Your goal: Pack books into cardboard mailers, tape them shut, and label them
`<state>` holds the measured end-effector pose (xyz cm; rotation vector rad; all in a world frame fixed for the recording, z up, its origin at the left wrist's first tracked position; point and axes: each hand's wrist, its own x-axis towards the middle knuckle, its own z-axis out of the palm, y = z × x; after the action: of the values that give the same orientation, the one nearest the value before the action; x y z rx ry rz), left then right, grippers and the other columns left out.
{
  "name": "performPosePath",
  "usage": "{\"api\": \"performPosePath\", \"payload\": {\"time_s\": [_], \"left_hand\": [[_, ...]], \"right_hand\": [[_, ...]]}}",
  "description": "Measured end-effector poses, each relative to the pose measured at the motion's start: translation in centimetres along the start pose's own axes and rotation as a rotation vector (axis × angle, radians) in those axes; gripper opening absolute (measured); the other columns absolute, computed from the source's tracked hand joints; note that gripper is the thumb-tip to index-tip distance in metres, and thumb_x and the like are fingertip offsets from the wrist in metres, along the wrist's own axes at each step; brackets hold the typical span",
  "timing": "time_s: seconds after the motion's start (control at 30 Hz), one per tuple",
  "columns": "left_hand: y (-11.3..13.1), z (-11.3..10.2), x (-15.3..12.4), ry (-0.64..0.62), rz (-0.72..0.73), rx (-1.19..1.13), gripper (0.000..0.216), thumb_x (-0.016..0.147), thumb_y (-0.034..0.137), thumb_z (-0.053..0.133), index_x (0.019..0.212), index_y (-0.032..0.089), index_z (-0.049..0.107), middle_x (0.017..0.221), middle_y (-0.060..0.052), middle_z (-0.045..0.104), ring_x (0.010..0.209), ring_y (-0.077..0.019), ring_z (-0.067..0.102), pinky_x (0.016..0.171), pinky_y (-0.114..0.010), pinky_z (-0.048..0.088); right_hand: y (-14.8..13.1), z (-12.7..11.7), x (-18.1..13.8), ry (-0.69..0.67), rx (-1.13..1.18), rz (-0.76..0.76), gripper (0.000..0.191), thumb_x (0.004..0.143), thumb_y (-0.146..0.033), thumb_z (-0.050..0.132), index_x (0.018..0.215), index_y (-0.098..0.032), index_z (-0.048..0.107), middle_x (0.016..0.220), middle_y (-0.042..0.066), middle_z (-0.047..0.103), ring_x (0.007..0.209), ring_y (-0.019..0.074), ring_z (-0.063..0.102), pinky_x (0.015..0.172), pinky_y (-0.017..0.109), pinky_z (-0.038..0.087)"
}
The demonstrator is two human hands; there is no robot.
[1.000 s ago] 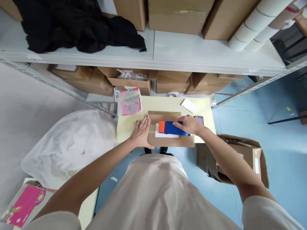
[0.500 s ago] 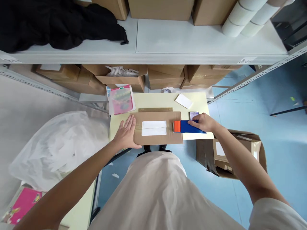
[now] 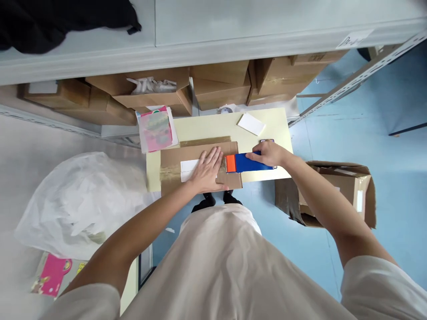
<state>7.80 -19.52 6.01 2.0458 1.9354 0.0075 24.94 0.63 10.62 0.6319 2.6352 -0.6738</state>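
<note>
A flat brown cardboard box (image 3: 170, 162) lies on the pale yellow table (image 3: 203, 126) in front of me. White labels (image 3: 187, 170) are stuck on its top, partly covered by my left hand (image 3: 208, 171), which presses flat on the box with fingers stretched out. My right hand (image 3: 267, 155) grips a blue tape dispenser (image 3: 248, 162) with an orange front end. That orange end rests at the box's right part, just right of my left fingertips. Behind my right hand a phone (image 3: 267, 141) is mostly hidden.
A white card (image 3: 251, 124) and a pink printed packet (image 3: 156, 129) lie on the table. Shelving with cardboard boxes (image 3: 222, 84) stands behind. An open carton (image 3: 370, 195) is on the floor at right; a big white plastic bag (image 3: 80, 200) sits at left.
My left hand has moved right from the box's left edge onto the labels. The box and the tape dispenser appear farther left as the view shifted; my right hand still grips the dispenser.
</note>
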Motion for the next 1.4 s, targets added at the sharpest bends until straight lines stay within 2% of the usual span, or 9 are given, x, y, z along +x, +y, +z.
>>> {"api": "performPosePath", "payload": {"time_s": [0.23,0.4,0.57,0.7,0.8,0.9,1.1,1.2,1.4], "left_hand": [[-0.2,0.4,-0.4,-0.026,-0.034,0.04,0.124,0.067,0.082,0.048,0.15,-0.002,0.009,0.158,-0.026,0.007,0.146,-0.0393,0.0,0.116,-0.053,0.0],[0.5,-0.4,0.0,-0.081,-0.039,0.07,0.104,0.066,0.082,0.051,0.15,0.026,0.026,0.16,-0.018,0.003,0.145,-0.0453,0.001,0.105,-0.072,-0.004],[1.0,-1.3,0.3,-0.135,-0.031,0.11,0.093,0.069,0.08,0.051,0.148,0.038,0.028,0.161,-0.014,0.002,0.145,-0.0452,0.0,0.102,-0.075,0.002],[1.3,-1.6,0.4,-0.149,-0.036,0.123,0.091,0.071,0.079,0.05,0.149,0.038,0.025,0.161,-0.014,0.004,0.145,-0.0449,0.0,0.102,-0.076,0.005],[1.3,-1.6,0.3,-0.149,-0.048,0.115,0.092,0.07,0.078,0.053,0.148,0.037,0.027,0.161,-0.015,0.004,0.145,-0.0444,0.0,0.102,-0.075,0.005],[1.2,-1.5,0.1,-0.125,-0.059,0.092,0.092,0.069,0.078,0.054,0.148,0.038,0.028,0.161,-0.013,0.004,0.145,-0.0447,0.001,0.103,-0.074,0.004],[0.9,-1.1,-0.3,-0.08,-0.085,0.082,0.092,0.068,0.078,0.054,0.147,0.039,0.028,0.162,-0.012,0.004,0.144,-0.0459,0.0,0.101,-0.076,0.007],[0.8,-1.1,-0.6,-0.079,-0.119,0.093,0.1,0.063,0.08,0.057,0.148,0.038,0.026,0.161,-0.015,0.003,0.143,-0.0489,0.0,0.097,-0.079,0.01],[0.7,-1.5,-1.3,-0.113,-0.139,0.124,0.122,0.047,0.083,0.066,0.15,0.033,0.024,0.16,-0.021,0.001,0.142,-0.0523,0.002,0.096,-0.079,0.015]], "right_hand": [[4.1,-0.5,-2.4,-0.043,0.084,0.031,0.053,0.088,-0.059,0.039,0.066,-0.018,0.064,0.06,0.003,0.06,0.06,0.0158,0.054,0.061,0.027,0.036],[7.8,-0.4,-4.8,-0.079,0.021,0.221,0.057,0.087,-0.064,0.04,0.071,-0.017,0.068,0.066,0.006,0.064,0.067,0.0194,0.059,0.063,0.03,0.038],[2.9,-0.6,-2.7,0.026,-0.153,0.286,0.05,0.081,-0.061,0.053,0.084,-0.015,0.073,0.084,0.015,0.068,0.089,0.031,0.063,0.073,0.036,0.041],[-2.6,-1.0,-0.3,0.02,-0.234,0.254,0.032,0.081,-0.043,0.061,0.091,-0.015,0.073,0.091,0.019,0.069,0.094,0.0359,0.063,0.076,0.042,0.042],[-4.7,0.3,0.6,-0.024,-0.28,0.204,0.022,0.081,-0.028,0.06,0.094,-0.015,0.072,0.097,0.02,0.069,0.097,0.0374,0.062,0.077,0.045,0.042],[-4.7,1.4,0.3,-0.031,-0.26,0.199,0.025,0.086,-0.029,0.053,0.092,-0.013,0.072,0.098,0.021,0.069,0.097,0.0365,0.063,0.077,0.044,0.041],[-1.3,0.2,-2.5,0.264,-0.115,0.515,0.056,0.092,-0.053,0.033,0.097,-0.007,0.065,0.095,0.024,0.067,0.092,0.0347,0.064,0.076,0.039,0.042],[-0.2,2.1,-3.3,0.307,0.025,0.58,0.043,0.09,-0.043,0.04,0.106,-0.008,0.059,0.099,0.023,0.067,0.092,0.0333,0.063,0.075,0.036,0.043],[-0.9,10.1,-2.1,0.294,0.224,0.584,0.029,0.087,-0.024,0.047,0.111,-0.008,0.051,0.109,0.022,0.064,0.098,0.0307,0.061,0.082,0.035,0.042]]}}
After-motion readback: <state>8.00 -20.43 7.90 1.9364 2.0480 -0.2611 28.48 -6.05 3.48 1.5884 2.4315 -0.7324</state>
